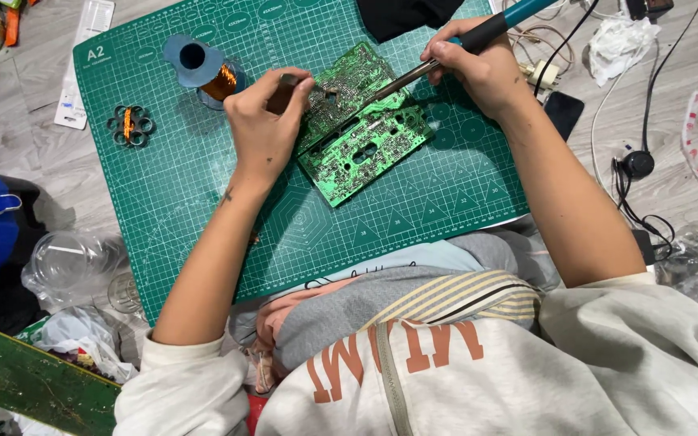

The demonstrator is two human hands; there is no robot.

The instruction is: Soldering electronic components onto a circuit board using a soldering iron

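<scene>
Nearest, I see pale sweatshirt sleeves and both bare forearms reaching out over a green cutting mat (203, 186). My left hand (264, 121) has its fingers curled closed around a small dark object (287, 85), which I cannot identify, held just at the left edge of the upper circuit board (347, 85). This board lies tilted across a second green circuit board (365, 153); the pair's long axis runs from lower left to upper right. My right hand (478, 69) has its fingers pinched shut in a pen grip on a soldering iron (478, 34) with a teal and black handle. Its metal shaft slants down and left, the tip touching the upper board near its middle, between the two hands. Farther out, a spool of copper wire (203, 69) stands on the mat just left of my left hand.
</scene>
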